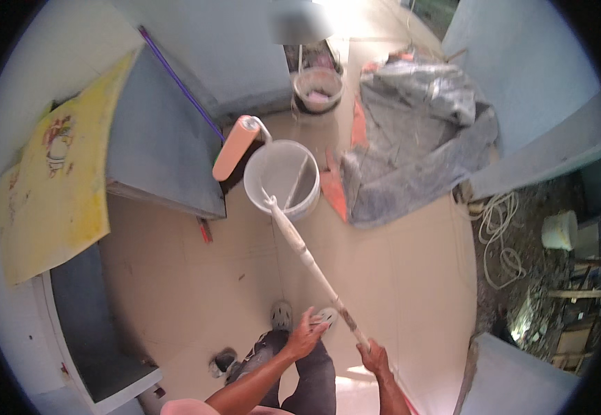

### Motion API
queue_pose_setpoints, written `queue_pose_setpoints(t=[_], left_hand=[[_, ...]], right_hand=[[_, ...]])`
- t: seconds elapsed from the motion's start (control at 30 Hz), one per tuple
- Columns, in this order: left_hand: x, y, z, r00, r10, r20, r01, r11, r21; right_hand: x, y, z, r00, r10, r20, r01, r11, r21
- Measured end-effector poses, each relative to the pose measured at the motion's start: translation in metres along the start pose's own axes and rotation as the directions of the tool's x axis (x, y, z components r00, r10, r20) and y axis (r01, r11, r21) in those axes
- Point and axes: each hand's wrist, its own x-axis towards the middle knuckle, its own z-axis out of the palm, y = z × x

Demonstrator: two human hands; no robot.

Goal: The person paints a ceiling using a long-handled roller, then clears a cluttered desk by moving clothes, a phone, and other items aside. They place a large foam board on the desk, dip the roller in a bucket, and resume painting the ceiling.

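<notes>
My right hand [375,360] is wrapped round the pole of a long-handled paint roller [306,256]. The pole slants forward and left to a white bucket [300,204] on the floor. Just left of the bucket's rim shows the peach-coloured roller sleeve [237,151], joined to a bent wire frame. Inside the bucket a thin stick [296,181] leans against the wall; how much paint is in there I cannot tell. My left hand [306,337] hovers beside the pole over my shoes, fingers apart and holding nothing.
A crumpled grey and orange tarp [411,159] lies right of the bucket. Behind stands a second bucket [318,90]. At left, a yellow sheet [65,166] drapes a grey slab, with a purple pole [179,83] leaning nearby. Coiled hose [499,228] and rubble lie beyond the tiles' right edge.
</notes>
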Motion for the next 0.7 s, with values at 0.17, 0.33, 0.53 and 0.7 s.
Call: queue_pose_setpoints(t=[0.17, 0.33, 0.53, 0.7], left_hand=[[-0.003, 0.098, 0.047, 0.969, 0.029, 0.246, 0.073, 0.916, -0.396], [-0.039, 0.159, 0.059, 0.98, 0.081, 0.179, -0.018, 0.944, -0.328], [-0.081, 0.216, 0.031, 0.968, 0.216, 0.128, -0.182, 0.955, -0.235], [-0.077, 0.224, 0.027, 0.953, 0.274, 0.126, -0.252, 0.953, -0.168]], right_hand=[[-0.07, -0.041, -0.056, 0.999, 0.003, -0.039, 0.005, 0.979, 0.205], [-0.13, 0.0, -0.04, 0.752, 0.114, -0.649, -0.089, 0.993, 0.072], [-0.151, 0.1, 0.033, 0.124, 0.98, -0.157, 0.235, 0.125, 0.964], [-0.159, 0.1, 0.022, 0.533, 0.806, 0.258, 0.79, -0.583, 0.189]])
